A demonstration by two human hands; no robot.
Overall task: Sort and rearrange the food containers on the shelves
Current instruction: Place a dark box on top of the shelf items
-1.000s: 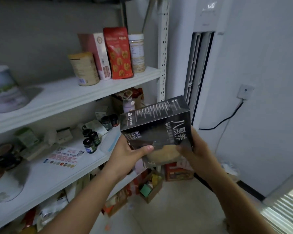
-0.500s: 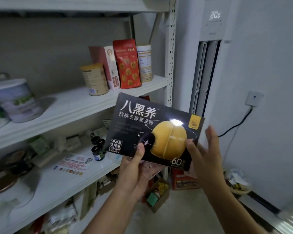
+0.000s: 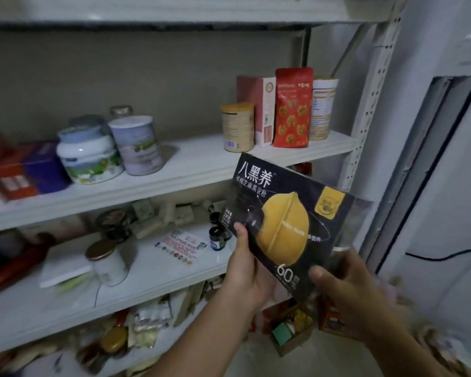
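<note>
Upper shelf, left part: a purple tin, then two round tubs with pale lids standing side by side.
Upper shelf, right part: a tan can, a pink carton, a red pouch and a white canister, all upright in a row.
Middle shelf: a jar with a brown lid, a printed card, small dark jars.
Left hand: closed on the black box, thumb pressed on the front face near the lower left edge, fingers hidden behind.
Black box: held in the air in front of the shelves, tilted, front face with a yellow ball toward the camera, between both hands and rising above them.
Right hand: grips the box's lower right corner, thumb on the front.
</note>
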